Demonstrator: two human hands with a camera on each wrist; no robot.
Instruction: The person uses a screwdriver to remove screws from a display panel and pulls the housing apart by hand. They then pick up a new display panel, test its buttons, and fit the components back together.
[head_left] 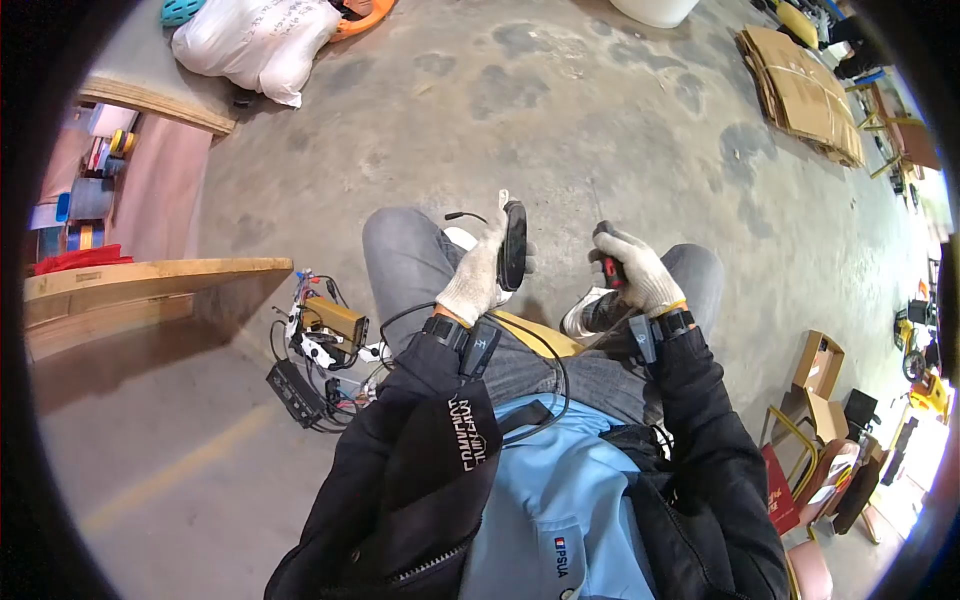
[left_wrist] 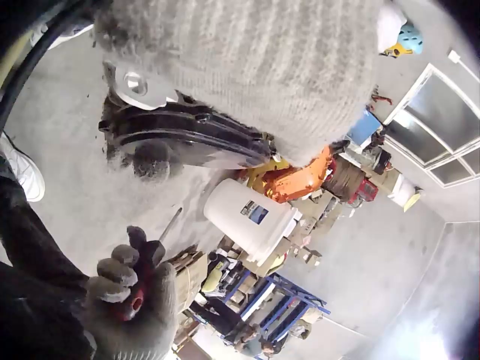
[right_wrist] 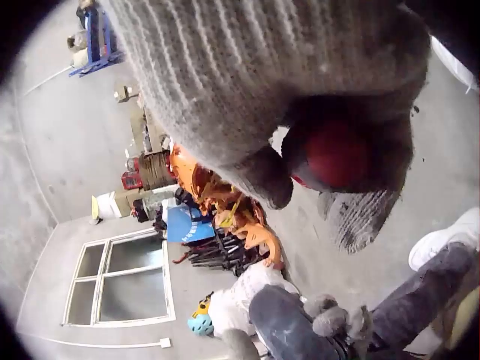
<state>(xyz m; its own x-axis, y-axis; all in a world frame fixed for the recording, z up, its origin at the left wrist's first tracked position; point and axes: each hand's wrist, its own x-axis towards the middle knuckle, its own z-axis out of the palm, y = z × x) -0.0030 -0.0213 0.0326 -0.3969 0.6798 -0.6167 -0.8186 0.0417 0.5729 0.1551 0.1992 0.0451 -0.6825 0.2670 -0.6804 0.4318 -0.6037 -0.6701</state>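
Note:
In the head view my gloved left hand (head_left: 472, 285) grips a black, elongated housing (head_left: 514, 245) and holds it upright over my lap. The left wrist view shows the ribbed side of this black housing (left_wrist: 187, 135), with a pale metallic piece at one end; its exact kind is unclear. My gloved right hand (head_left: 642, 275) curls round the red and black handle of a screwdriver (head_left: 612, 270), apart from the housing. Its thin shaft (left_wrist: 172, 223) points away from me. In the right wrist view the rounded end of the red handle (right_wrist: 337, 154) shows between the glove's fingers.
Beside my left leg lie a gold box (head_left: 335, 320), a black box (head_left: 293, 393) and tangled wires. A wooden-edged bench (head_left: 160, 275) stands left. Flattened cardboard (head_left: 800, 95), a white bucket (left_wrist: 247, 217) and a white sack (head_left: 255, 40) are farther off. A black cable (head_left: 565, 375) loops over my lap.

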